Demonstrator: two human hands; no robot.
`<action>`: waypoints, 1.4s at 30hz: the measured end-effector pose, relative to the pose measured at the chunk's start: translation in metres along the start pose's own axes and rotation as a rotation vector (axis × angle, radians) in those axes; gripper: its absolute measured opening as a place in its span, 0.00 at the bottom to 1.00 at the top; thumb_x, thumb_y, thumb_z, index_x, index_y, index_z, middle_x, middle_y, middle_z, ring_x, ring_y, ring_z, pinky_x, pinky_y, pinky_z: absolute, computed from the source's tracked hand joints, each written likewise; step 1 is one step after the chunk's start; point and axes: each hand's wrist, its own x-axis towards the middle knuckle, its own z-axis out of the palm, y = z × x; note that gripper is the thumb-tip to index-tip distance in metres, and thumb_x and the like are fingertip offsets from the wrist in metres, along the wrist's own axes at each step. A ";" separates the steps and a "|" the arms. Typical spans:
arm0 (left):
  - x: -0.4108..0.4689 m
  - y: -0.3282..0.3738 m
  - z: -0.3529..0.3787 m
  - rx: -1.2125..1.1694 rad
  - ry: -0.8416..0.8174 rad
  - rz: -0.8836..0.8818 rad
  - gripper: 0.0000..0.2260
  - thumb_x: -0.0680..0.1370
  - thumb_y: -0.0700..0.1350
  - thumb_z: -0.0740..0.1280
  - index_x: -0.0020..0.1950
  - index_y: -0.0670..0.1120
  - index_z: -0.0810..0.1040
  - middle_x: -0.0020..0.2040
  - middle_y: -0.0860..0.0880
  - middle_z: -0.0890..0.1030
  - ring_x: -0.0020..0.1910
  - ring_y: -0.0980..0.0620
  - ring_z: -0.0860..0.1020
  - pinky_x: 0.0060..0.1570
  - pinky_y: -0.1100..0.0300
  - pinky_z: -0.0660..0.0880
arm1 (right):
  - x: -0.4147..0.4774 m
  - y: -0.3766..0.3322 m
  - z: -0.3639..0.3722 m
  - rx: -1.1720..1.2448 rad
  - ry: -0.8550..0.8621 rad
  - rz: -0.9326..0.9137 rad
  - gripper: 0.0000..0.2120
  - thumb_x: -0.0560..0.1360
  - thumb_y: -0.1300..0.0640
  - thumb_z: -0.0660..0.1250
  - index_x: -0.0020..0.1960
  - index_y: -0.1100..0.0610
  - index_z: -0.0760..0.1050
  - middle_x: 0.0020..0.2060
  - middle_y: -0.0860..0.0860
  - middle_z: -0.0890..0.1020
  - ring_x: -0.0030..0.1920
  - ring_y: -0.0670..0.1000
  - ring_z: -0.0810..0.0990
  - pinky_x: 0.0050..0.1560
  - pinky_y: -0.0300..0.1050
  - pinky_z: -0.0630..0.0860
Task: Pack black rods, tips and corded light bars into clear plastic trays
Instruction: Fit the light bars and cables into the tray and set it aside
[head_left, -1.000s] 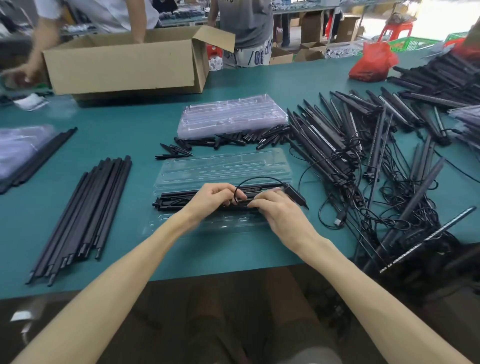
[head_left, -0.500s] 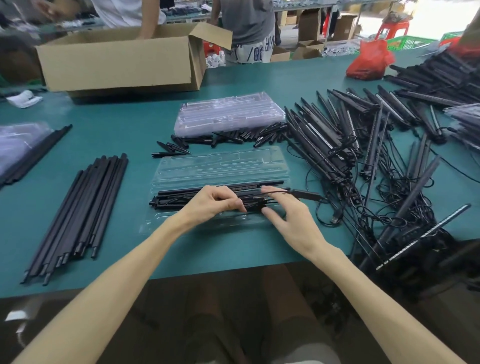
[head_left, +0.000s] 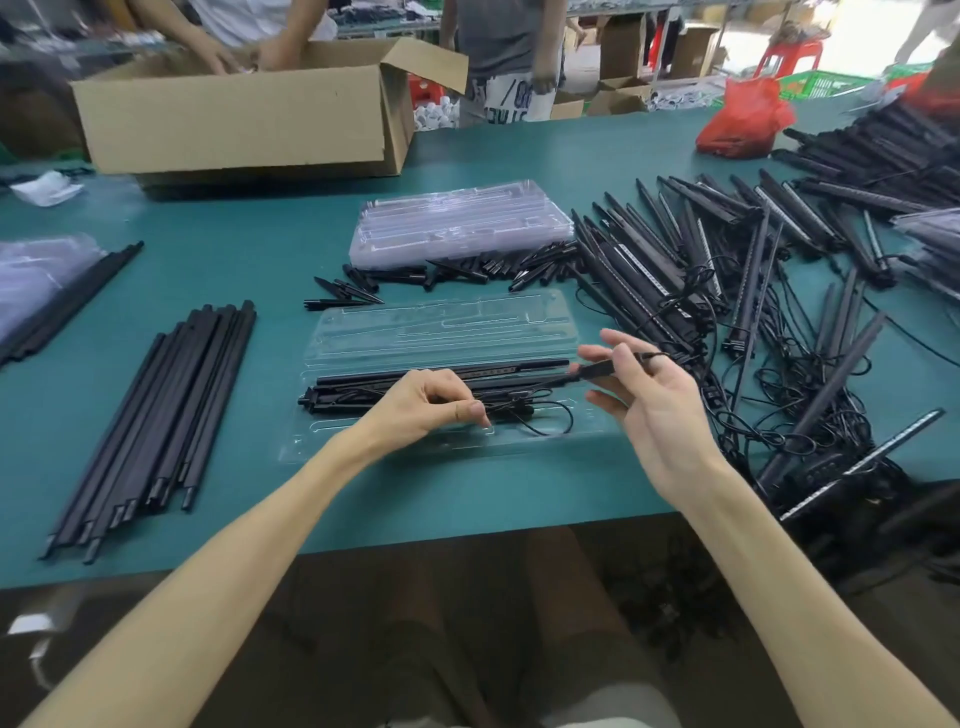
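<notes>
Packing line: at the near edge of a teal table (head_left: 234, 249), a worker's left hand (head_left: 431, 408) rested on an open clear tray (head_left: 447, 332), its thumb and curled fingers pinching the thin cord (head_left: 511, 409) of a light bar (head_left: 447, 371) that lay along the tray's middle channels. The right hand (head_left: 652, 415), raised just beside the tray's right end, gripped the cord's black plug (head_left: 597, 369) between thumb and fingers, with the other fingers loosely spread. A bundle of black rods (head_left: 171, 410) lay well to the left. Beyond the tray, a row of black tips (head_left: 467, 270) sat against a stack of clear trays (head_left: 457, 218). To the right sprawled a tangled heap of corded light bars (head_left: 675, 280). At the far side stood an open cardboard box (head_left: 234, 119), into which another person (head_left: 208, 47) reached, and a red plastic bag (head_left: 743, 117).
</notes>
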 end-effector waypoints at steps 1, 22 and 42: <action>0.000 0.000 0.001 0.010 0.002 -0.003 0.09 0.76 0.53 0.72 0.47 0.50 0.88 0.44 0.53 0.81 0.47 0.52 0.78 0.49 0.59 0.72 | 0.000 -0.004 0.003 -0.072 0.005 -0.045 0.14 0.83 0.56 0.62 0.66 0.60 0.73 0.54 0.56 0.85 0.55 0.57 0.84 0.48 0.45 0.80; -0.001 -0.002 0.006 0.097 0.166 -0.088 0.12 0.86 0.48 0.59 0.58 0.51 0.83 0.48 0.54 0.86 0.50 0.40 0.81 0.56 0.43 0.75 | 0.009 -0.004 0.058 -1.497 -0.468 -0.486 0.16 0.77 0.69 0.60 0.64 0.60 0.69 0.50 0.56 0.79 0.52 0.58 0.78 0.55 0.52 0.72; -0.001 -0.008 0.008 -0.018 0.283 -0.081 0.13 0.83 0.52 0.64 0.49 0.46 0.83 0.44 0.51 0.84 0.44 0.57 0.79 0.50 0.60 0.74 | 0.020 0.066 0.075 -1.171 -0.356 -0.456 0.12 0.70 0.53 0.77 0.47 0.58 0.79 0.43 0.49 0.78 0.49 0.51 0.70 0.51 0.45 0.69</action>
